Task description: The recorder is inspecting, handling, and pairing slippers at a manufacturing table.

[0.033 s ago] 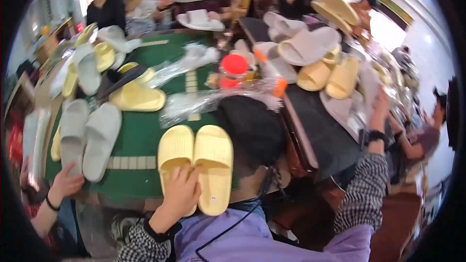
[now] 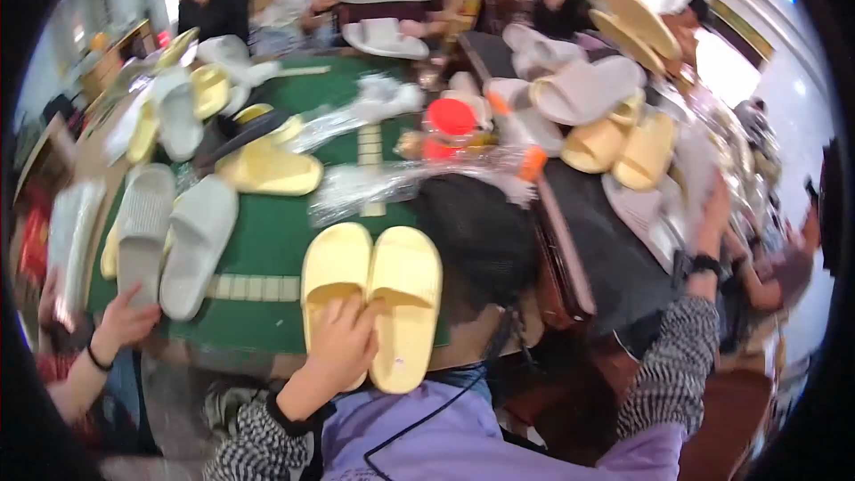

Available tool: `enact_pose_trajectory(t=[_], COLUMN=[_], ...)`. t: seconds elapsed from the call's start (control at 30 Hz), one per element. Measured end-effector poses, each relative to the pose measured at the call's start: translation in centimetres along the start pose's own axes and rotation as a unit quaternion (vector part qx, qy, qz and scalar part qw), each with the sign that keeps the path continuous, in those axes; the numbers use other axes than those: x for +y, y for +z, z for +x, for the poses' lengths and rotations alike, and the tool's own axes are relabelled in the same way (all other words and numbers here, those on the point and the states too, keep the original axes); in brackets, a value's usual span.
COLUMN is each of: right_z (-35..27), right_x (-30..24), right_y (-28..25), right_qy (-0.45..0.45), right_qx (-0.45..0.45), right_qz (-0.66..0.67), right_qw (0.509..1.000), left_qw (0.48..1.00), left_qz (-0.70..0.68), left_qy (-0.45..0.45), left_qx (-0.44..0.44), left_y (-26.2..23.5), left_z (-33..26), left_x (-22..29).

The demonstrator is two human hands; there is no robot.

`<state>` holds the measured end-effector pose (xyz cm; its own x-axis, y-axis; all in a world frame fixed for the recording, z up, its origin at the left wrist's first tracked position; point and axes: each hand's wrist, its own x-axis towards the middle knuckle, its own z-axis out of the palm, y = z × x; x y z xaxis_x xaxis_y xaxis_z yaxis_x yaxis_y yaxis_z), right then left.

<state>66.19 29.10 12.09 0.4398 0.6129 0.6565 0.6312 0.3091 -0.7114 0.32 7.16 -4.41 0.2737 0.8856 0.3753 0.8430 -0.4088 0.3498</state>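
Note:
A pair of pale yellow slippers point(image 2: 417, 285) lies side by side at the table's near edge, soles down, heels toward me. My left hand point(image 2: 346, 343) is on the left slipper, fingers closed over its footbed below the strap, with the gap between the pair beside them. Out to the far right, my right hand point(image 2: 712, 209) reaches to a pile of slippers next to a light grey slipper point(image 2: 646, 218). Motion smears its fingers, and whether it grips anything cannot be made out.
Grey slippers point(image 2: 198, 249) lie at left, touched by another person's hand point(image 2: 125, 321). Clear plastic bags point(image 2: 356, 187), a red-lidded jar point(image 2: 451, 118) and a black cloth item point(image 2: 481, 232) stand mid-table. Across the table, a person holds pale slippers point(image 2: 387, 37).
The whole scene has shifted slightly right in the picture. My left hand stays on the yellow slippers, and my right arm stays stretched to the pile.

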Motion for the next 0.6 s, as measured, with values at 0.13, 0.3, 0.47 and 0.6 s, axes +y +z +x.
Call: enact_pose_trajectory(t=[0.13, 0.3, 0.47, 0.6], right_z=[-0.5, -2.9, -7.3, -11.9], right_x=[-3.0, -8.8, -14.0, -19.1], right_y=[-3.7, -5.7, -4.9, -2.3], right_qy=[-0.18, -0.217, -0.15, -0.14], right_qx=[-0.053, -0.009, -0.118, -0.161], right_qz=[-0.011, -0.065, 0.094, 0.133], right_qw=[0.982, 0.974, 0.977, 0.968], left_qw=[0.999, 0.997, 0.986, 0.949], left_qz=[0.022, 0.019, 0.056, 0.171], left_qy=[-0.017, -0.058, -0.117, -0.172], left_qx=[0.029, 0.054, 0.108, 0.201], left_y=[-0.3, -2.5, -5.0, -8.4], left_z=[-0.7, -2.1, -3.9, -5.2], left_x=[-1.1, -2.6, -7.0, -12.9])
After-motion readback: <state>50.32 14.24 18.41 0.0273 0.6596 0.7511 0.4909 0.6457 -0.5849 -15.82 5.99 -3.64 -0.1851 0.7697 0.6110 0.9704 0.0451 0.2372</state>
